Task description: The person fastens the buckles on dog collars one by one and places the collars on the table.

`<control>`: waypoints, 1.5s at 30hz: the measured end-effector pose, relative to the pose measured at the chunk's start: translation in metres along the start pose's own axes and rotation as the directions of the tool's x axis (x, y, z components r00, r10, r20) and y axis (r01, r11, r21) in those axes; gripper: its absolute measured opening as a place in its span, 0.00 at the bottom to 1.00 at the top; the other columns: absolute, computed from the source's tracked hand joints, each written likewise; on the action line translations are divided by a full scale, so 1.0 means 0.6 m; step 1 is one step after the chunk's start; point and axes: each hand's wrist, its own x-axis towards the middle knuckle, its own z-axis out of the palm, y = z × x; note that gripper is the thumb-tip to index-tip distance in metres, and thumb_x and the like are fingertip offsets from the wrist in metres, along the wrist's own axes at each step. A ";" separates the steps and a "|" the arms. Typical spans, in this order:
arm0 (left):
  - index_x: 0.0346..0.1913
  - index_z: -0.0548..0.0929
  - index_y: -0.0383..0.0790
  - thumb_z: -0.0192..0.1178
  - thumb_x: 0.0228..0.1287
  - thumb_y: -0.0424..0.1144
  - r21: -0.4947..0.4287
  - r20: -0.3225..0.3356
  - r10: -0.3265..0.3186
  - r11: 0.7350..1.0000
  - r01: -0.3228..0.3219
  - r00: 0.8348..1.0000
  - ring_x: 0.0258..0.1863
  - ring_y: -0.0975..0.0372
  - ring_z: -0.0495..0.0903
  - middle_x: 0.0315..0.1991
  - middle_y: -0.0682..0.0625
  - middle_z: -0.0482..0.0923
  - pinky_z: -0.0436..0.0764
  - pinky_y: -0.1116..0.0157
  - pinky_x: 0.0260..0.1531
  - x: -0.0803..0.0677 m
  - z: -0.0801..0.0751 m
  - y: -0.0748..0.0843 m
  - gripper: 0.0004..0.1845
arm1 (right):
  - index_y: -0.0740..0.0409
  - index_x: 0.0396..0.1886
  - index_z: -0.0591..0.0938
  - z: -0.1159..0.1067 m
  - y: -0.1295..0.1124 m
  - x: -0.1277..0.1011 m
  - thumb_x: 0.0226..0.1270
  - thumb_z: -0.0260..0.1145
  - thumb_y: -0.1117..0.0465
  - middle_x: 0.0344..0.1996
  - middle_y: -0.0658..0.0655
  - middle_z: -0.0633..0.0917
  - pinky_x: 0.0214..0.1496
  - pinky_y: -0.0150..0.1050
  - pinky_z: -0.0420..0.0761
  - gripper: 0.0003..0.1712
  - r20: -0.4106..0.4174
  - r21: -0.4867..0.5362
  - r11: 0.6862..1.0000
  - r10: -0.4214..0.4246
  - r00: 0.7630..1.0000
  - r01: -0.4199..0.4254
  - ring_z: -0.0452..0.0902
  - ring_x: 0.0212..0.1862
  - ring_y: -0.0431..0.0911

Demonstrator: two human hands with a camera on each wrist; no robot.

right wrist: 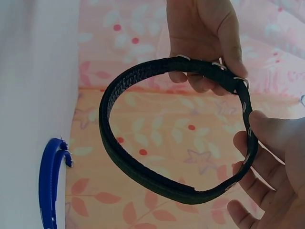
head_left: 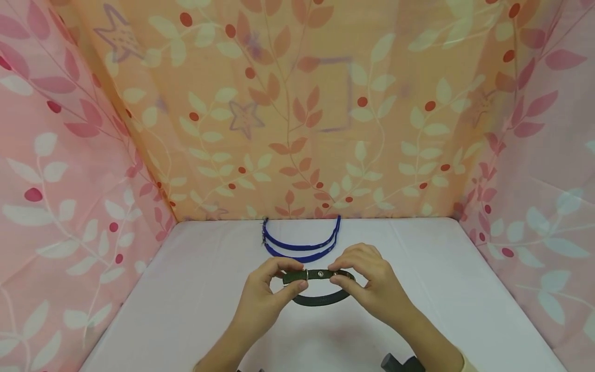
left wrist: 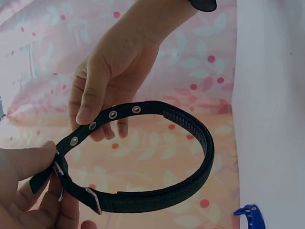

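Observation:
A dark green collar [head_left: 323,300] with metal eyelets and a buckle [left wrist: 59,168] is held up in a closed loop over the white table. My left hand [head_left: 262,292] pinches it by the buckle end, where the strap tip sticks out past the buckle. On the other side, my right hand [head_left: 374,279] pinches the eyelet part of the strap between thumb and fingers. A ribbed inner lining [right wrist: 125,87] shows inside the loop in the right wrist view. Behind the hands, two blue collars [head_left: 301,247] lie curved on the table.
The white table [head_left: 186,289] is bounded by an orange patterned cloth [head_left: 288,155] at the back and pink patterned cloths [head_left: 60,170] at the sides. A dark object [head_left: 392,363] shows beside my right forearm at the bottom edge.

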 end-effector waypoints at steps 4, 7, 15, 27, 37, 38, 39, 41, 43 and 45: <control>0.46 0.85 0.62 0.76 0.59 0.40 0.003 -0.023 0.016 1.000 -0.016 1.000 0.43 0.63 0.81 0.41 0.67 0.86 0.78 0.63 0.48 -0.002 0.004 -0.003 0.16 | 0.46 0.44 0.88 0.003 0.002 -0.003 0.52 0.81 0.66 0.39 0.39 0.87 0.60 0.36 0.69 0.20 0.026 -0.017 1.000 0.001 1.000 -0.001 0.80 0.48 0.40; 0.44 0.85 0.60 0.77 0.57 0.42 0.020 -0.069 0.092 0.996 -0.091 0.993 0.42 0.64 0.81 0.40 0.68 0.86 0.78 0.64 0.47 -0.002 0.009 -0.007 0.15 | 0.46 0.46 0.87 0.006 0.001 -0.006 0.55 0.81 0.63 0.41 0.39 0.87 0.61 0.36 0.70 0.19 0.058 -0.030 0.999 0.018 0.998 -0.016 0.79 0.50 0.40; 0.43 0.87 0.55 0.77 0.55 0.42 0.023 -0.066 0.206 0.979 -0.205 0.976 0.43 0.67 0.83 0.39 0.67 0.85 0.81 0.65 0.48 -0.004 0.026 -0.018 0.13 | 0.49 0.49 0.86 0.026 -0.014 -0.008 0.61 0.79 0.55 0.45 0.42 0.87 0.61 0.39 0.70 0.17 0.064 -0.008 0.998 -0.062 0.996 0.063 0.80 0.51 0.42; 0.43 0.89 0.52 0.76 0.57 0.41 0.006 -0.104 0.212 0.977 -0.213 0.972 0.43 0.65 0.86 0.39 0.64 0.86 0.85 0.66 0.45 -0.006 0.021 -0.010 0.12 | 0.49 0.41 0.85 0.032 -0.011 -0.011 0.53 0.82 0.64 0.40 0.43 0.88 0.59 0.36 0.72 0.17 -0.021 0.040 0.999 -0.030 0.999 0.031 0.82 0.46 0.41; 0.43 0.88 0.52 0.76 0.56 0.36 -0.070 -0.217 0.143 0.984 -0.162 0.966 0.39 0.63 0.83 0.38 0.60 0.88 0.79 0.68 0.43 -0.002 0.005 0.002 0.13 | 0.44 0.47 0.83 0.015 -0.017 -0.012 0.57 0.79 0.61 0.44 0.37 0.85 0.57 0.37 0.73 0.19 0.106 -0.073 0.984 0.168 0.980 -0.161 0.78 0.50 0.37; 0.43 0.88 0.52 0.76 0.56 0.36 -0.083 -0.220 0.146 0.982 -0.167 0.965 0.39 0.62 0.83 0.38 0.59 0.88 0.79 0.68 0.44 -0.002 0.005 0.002 0.13 | 0.43 0.47 0.83 0.014 -0.018 -0.012 0.58 0.79 0.60 0.44 0.36 0.84 0.57 0.37 0.73 0.19 0.121 -0.089 0.981 0.181 0.976 -0.171 0.78 0.51 0.37; 0.43 0.88 0.52 0.76 0.56 0.36 -0.089 -0.218 0.147 0.981 -0.170 0.965 0.39 0.62 0.83 0.38 0.59 0.88 0.79 0.68 0.44 -0.002 0.005 0.003 0.13 | 0.43 0.48 0.83 0.013 -0.019 -0.012 0.58 0.78 0.60 0.45 0.36 0.84 0.58 0.38 0.72 0.19 0.134 -0.102 0.979 0.187 0.973 -0.174 0.77 0.51 0.36; 0.44 0.88 0.53 0.76 0.57 0.37 -0.077 -0.198 0.163 0.980 -0.181 0.967 0.40 0.63 0.83 0.39 0.60 0.88 0.79 0.67 0.44 -0.003 0.006 0.002 0.13 | 0.43 0.48 0.82 0.012 -0.021 -0.011 0.59 0.78 0.59 0.46 0.36 0.83 0.60 0.39 0.71 0.19 0.154 -0.115 0.980 0.179 0.972 -0.162 0.77 0.53 0.37; 0.44 0.88 0.54 0.76 0.57 0.39 -0.053 -0.164 0.188 0.979 -0.199 0.968 0.42 0.63 0.83 0.39 0.61 0.87 0.81 0.66 0.46 -0.003 0.007 -0.001 0.13 | 0.43 0.49 0.82 0.013 -0.023 -0.010 0.60 0.78 0.57 0.47 0.36 0.83 0.63 0.40 0.69 0.19 0.160 -0.121 0.984 0.148 0.976 -0.129 0.77 0.54 0.37; 0.44 0.88 0.55 0.76 0.57 0.40 -0.022 -0.125 0.225 0.973 -0.230 0.966 0.43 0.64 0.84 0.39 0.62 0.86 0.82 0.65 0.48 -0.003 0.010 -0.005 0.12 | 0.44 0.49 0.82 0.016 -0.026 -0.009 0.62 0.78 0.56 0.47 0.37 0.84 0.63 0.42 0.69 0.18 0.153 -0.122 0.990 0.092 0.984 -0.073 0.77 0.54 0.38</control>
